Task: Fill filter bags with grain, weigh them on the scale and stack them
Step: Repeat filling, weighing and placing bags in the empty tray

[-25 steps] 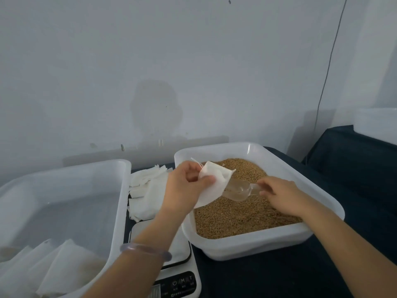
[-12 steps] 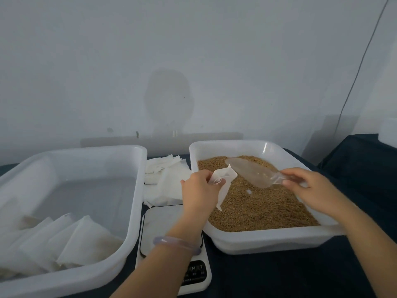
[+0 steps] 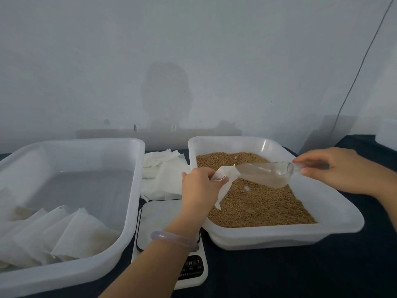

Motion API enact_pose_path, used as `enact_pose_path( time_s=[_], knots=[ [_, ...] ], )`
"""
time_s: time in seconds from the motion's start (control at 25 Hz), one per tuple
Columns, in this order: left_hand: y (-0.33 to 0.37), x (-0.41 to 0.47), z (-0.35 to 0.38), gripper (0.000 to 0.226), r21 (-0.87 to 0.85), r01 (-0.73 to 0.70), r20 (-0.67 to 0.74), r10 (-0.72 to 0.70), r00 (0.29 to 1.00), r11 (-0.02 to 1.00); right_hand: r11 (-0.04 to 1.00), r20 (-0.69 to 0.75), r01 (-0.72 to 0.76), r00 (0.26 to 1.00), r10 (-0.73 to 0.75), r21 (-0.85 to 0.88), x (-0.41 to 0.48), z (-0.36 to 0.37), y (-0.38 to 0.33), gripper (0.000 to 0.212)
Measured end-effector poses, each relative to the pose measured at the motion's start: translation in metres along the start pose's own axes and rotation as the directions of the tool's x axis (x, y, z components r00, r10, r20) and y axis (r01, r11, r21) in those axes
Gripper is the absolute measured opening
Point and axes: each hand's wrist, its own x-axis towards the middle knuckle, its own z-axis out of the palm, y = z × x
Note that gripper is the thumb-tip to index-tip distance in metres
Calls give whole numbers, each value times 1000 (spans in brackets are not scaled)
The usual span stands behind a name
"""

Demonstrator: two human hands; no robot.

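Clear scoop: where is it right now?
In the head view, right of centre: the clear scoop is held by its handle in the right hand above the grain tray, its tip at the filter bag the left hand holds.

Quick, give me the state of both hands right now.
Left hand: pinching a filter bag at its mouth.
Right hand: gripping the clear scoop by its handle.
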Motion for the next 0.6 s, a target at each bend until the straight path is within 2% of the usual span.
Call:
enact_pose_path(
  time_s=[0.08,0.16,0.28,0.36,0.6],
  knots=[
    [-1,-2,1,32,126,-112,10,112,994,986,997,9,-6,1000,6,-76,2,0,-5,27],
    [-1,-5,2,27,299,-267,32,270,962,916,991,17,6,1000,-3,-131,3,-1,-10,28],
    [1,-8,2,21,341,-371,67,372,926,864,988,15,35,999,-33,-150,3,-4,-11,28],
    [2,-8,2,32,320,-399,98,388,916,860,991,15,56,998,-55,-123,3,-6,-10,26],
    [2,-6,3,84,311,-473,222,421,879,824,989,82,131,989,-125,-72,4,-9,-15,28]
  ],
)
